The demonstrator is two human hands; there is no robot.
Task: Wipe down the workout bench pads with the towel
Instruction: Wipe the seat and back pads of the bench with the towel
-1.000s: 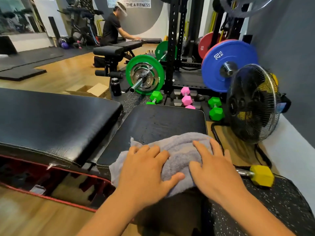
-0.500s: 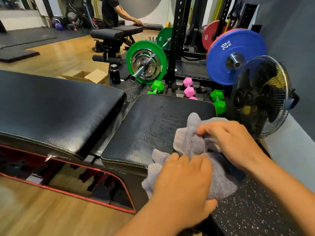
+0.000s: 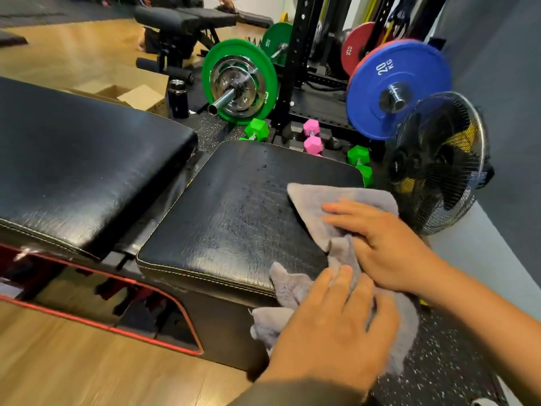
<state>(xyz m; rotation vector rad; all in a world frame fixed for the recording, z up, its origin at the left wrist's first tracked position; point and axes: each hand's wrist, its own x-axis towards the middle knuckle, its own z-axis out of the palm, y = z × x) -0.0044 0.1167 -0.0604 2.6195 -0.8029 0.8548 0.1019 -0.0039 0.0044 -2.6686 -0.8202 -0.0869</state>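
both hands press the grey towel [image 3: 316, 206] at the near right corner of the small seat pad [image 3: 243, 218] — right hand [image 3: 383, 241] fingers spread flat, left hand [image 3: 330, 326] fingers together on the bunched end — so wiping looks barely begun, the long back pad [image 3: 87, 159] seemingly untouched.

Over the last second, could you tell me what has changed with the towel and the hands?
The grey towel slid from the seat pad's near edge to its right side and is now bunched, partly hanging off. The right hand reached farther up the pad; the left hand dropped to the near corner. The long back pad stayed untouched.
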